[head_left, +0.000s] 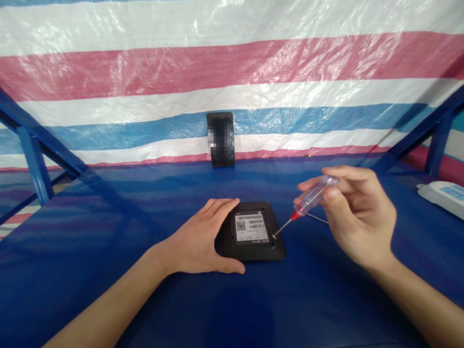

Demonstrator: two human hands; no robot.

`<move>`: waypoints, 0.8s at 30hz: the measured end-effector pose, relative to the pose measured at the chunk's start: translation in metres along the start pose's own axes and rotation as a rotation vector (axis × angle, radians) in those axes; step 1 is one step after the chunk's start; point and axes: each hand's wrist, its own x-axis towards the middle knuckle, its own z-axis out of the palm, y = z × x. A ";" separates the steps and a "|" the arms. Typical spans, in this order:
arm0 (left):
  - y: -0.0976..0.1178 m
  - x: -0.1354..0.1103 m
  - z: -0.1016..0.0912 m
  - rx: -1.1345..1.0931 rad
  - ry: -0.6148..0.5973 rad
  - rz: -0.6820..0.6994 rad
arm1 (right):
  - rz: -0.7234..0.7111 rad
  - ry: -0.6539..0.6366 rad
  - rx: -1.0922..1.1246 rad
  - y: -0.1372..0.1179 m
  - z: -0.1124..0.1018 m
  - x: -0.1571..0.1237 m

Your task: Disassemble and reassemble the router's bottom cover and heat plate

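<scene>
A small black square device [253, 232] lies face down on the blue table, a white label with a QR code on its back. My left hand [203, 239] grips its left side, fingers along the far edge and thumb along the near edge. My right hand [357, 215] pinches a screwdriver [308, 203] with a clear handle and red collar. Its thin shaft slants down to the left, and the tip rests at a hole near the device's right edge.
A black phone [220, 139] leans upright against the striped tarp wall at the back. A white device [442, 195] sits at the right edge. Blue metal frame bars [39, 145] slant on both sides. The blue table [108, 232] spreads around the device.
</scene>
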 end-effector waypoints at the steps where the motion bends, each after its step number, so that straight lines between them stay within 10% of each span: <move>1: 0.000 0.000 0.000 0.002 -0.005 -0.005 | -0.003 -0.004 -0.005 0.000 0.000 0.000; 24: 0.001 0.000 -0.003 0.016 0.071 0.034 | -0.009 -0.104 -0.040 -0.004 0.002 -0.002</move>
